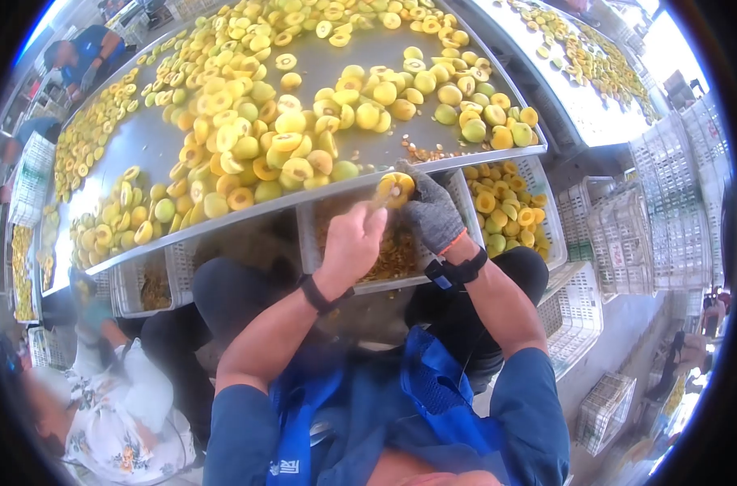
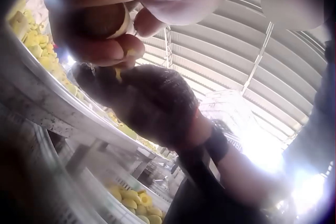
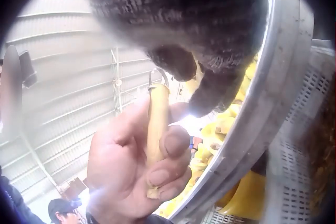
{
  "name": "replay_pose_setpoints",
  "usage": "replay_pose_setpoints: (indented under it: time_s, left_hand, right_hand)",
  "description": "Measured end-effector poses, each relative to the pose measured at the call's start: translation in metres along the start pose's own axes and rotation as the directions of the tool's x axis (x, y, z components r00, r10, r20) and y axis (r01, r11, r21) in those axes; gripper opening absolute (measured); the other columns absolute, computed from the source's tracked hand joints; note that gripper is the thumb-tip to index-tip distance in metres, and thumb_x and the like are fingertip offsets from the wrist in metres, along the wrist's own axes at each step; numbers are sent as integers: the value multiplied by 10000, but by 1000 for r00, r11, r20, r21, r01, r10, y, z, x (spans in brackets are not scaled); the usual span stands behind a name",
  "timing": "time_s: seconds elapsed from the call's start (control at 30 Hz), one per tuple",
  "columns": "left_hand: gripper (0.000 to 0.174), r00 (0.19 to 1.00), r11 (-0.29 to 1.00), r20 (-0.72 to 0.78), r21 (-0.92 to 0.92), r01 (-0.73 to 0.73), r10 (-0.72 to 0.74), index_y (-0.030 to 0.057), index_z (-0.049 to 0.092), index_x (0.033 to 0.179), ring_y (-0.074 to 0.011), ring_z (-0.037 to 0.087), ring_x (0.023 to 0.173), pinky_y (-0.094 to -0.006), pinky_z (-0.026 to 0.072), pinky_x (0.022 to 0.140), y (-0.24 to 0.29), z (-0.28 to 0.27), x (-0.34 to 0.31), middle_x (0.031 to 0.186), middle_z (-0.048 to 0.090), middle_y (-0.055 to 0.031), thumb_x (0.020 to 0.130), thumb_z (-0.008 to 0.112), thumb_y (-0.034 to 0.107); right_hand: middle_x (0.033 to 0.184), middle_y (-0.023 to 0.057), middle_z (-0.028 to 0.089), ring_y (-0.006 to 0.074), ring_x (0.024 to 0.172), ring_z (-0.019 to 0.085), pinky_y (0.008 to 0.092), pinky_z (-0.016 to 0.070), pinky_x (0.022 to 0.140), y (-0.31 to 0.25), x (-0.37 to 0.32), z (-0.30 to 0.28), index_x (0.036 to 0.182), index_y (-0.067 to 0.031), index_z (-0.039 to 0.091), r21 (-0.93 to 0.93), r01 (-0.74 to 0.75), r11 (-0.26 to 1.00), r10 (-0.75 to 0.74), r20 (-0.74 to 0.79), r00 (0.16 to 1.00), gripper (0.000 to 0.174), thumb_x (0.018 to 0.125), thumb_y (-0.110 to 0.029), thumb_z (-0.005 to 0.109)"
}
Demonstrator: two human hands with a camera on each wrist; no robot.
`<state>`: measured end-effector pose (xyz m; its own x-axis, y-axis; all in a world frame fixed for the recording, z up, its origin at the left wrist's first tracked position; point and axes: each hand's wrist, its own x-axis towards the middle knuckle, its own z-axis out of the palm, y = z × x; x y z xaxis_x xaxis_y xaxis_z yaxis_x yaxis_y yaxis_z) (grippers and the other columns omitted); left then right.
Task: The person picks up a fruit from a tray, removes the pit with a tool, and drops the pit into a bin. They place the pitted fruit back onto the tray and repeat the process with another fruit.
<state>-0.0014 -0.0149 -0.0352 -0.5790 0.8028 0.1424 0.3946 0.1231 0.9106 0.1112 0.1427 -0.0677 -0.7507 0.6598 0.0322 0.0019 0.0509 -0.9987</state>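
My bare left hand [image 1: 351, 249] grips a small pitting tool with a pale wooden handle [image 3: 157, 121] and a thin metal loop [image 3: 158, 76] at its tip. The fingers are curled round the handle, whose butt end appears in the left wrist view. My right hand [image 1: 435, 215], in a dark grey knit glove, holds a halved yellow peach [image 1: 395, 191] with its cut face and pit showing in the head view. Both hands meet just off the near edge of the metal table [image 1: 312, 194]. The glove hides most of the peach in the right wrist view.
Heaps of halved peaches [image 1: 247, 121] cover much of the table, and loose pits [image 1: 421, 151] lie near its edge. Below stand a crate of scraps [image 1: 377, 285] and a crate of hollowed halves [image 1: 556, 235]. Stacked white crates [image 1: 668, 202] rise on the right; a person [image 1: 117, 405] sits at left.
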Motion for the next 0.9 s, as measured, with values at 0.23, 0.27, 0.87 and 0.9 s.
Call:
replay_pose_setpoints:
  time_s: [0.23,0.27,0.87,0.9]
  left_hand:
    - [311,1000,982,16,186,-24,21,-8,605,835,-478,621,656,-545,477,615,2,1,-1,673,617,-262,994,641,256]
    - [311,999,981,8,190,-38,37,-6,604,833,-477,621,655,-548,478,615,1,2,-1,671,617,-260,994,641,257]
    - [239,993,953,13,278,-118,120,-10,571,933,-520,620,699,-576,480,609,-3,16,-6,708,623,-291,1023,604,209]
    - [245,996,961,20,262,-91,89,-10,571,932,-523,620,701,-582,482,607,-1,18,-8,704,620,-294,1025,601,215]
  right_hand:
    - [1328,207,559,352,1213,567,409,456,1062,-7,-3,2,1406,-22,578,-336,116,935,-142,-51,989,559,864,-53,707]
    - [1326,210,563,357,1210,569,413,457,1059,-7,-3,3,1406,-18,576,-349,114,930,-142,-56,988,551,872,-60,709]
    - [1295,263,624,418,1203,594,433,463,1051,-29,-15,2,1488,-43,532,-444,221,868,-243,9,970,573,935,-63,681]
    - [1297,267,627,421,1203,597,432,464,1052,-29,-17,-3,1488,-46,533,-459,236,857,-249,31,968,572,935,-59,679]
